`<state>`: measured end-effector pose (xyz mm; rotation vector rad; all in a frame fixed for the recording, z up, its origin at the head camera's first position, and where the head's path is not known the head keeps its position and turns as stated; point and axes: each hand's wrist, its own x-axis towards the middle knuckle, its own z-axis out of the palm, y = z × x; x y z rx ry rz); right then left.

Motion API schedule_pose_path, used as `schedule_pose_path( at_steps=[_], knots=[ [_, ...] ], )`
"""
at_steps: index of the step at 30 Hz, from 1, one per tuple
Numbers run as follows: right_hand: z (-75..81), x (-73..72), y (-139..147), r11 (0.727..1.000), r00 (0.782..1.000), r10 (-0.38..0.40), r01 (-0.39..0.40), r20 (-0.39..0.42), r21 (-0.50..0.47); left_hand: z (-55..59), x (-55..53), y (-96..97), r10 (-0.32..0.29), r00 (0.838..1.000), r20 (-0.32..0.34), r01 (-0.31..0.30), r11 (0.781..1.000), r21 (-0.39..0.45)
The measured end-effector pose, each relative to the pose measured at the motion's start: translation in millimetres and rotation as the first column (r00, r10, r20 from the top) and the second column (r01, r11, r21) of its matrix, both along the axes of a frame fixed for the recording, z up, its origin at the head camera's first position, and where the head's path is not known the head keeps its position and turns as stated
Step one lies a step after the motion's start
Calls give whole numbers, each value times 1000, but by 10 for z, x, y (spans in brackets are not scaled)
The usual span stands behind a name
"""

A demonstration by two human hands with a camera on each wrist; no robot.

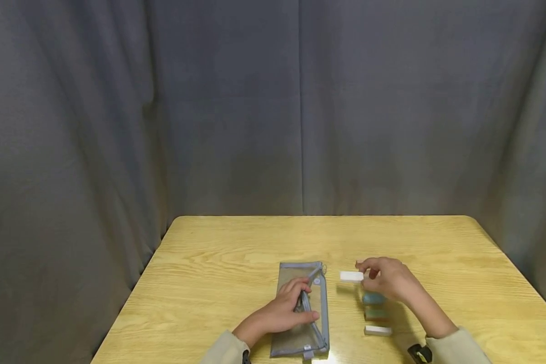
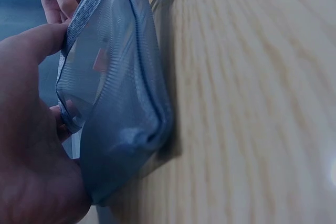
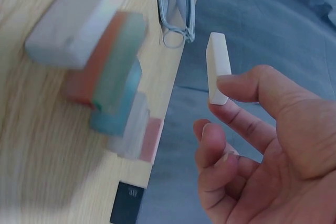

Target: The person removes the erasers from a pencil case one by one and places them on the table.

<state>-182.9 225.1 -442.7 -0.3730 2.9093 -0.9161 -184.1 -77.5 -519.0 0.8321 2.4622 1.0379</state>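
A grey mesh zip pouch (image 1: 324, 309) lies on the table with its mouth parted. My left hand (image 1: 286, 311) holds that mouth, the thumb at one rim (image 2: 79, 32) and fingertips at the other. Between thumb and fingertip, my right hand (image 1: 389, 278) pinches a small white eraser (image 3: 218, 69), raised above the table to the right of the pouch. Below that hand stand a blue block (image 1: 374, 298), a green-and-orange block (image 3: 107, 59) and a white block (image 1: 377, 330) in a row. A small pink patch shows through the mesh; whether it lies inside, I cannot tell.
Further along the row, the right wrist view shows a pale block (image 3: 131, 124), a pink block (image 3: 151, 140) and a black item (image 3: 127, 203). A ring (image 3: 174, 39) hangs at the pouch's zip end. Grey curtains (image 1: 236, 111) stand behind the wooden table (image 1: 200, 263).
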Motion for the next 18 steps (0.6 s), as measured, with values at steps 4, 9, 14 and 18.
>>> schedule_pose_path(
  at_steps=[4, 9, 14, 18],
  knots=[
    [5, -3, 165, 1000, 1000, -6, 5, -9, -8, 24, 5, 44, 0, 1000, 7, 0, 1000, -9],
    [-12, -4, 338, 1000, 1000, -4, 4, -26, 9, 21, 18, 70, 2, 1000, 6, -1, 1000, -19],
    [-10, -1, 496, 1000, 1000, -14, 14, -9, -4, 15, 26, 70, 6, 1000, 14, -6, 1000, -25],
    [-28, -8, 623, 999, 999, -39, 39, 3, -14, 33, 14, 69, 7, 1000, -6, -7, 999, -32]
  ],
)
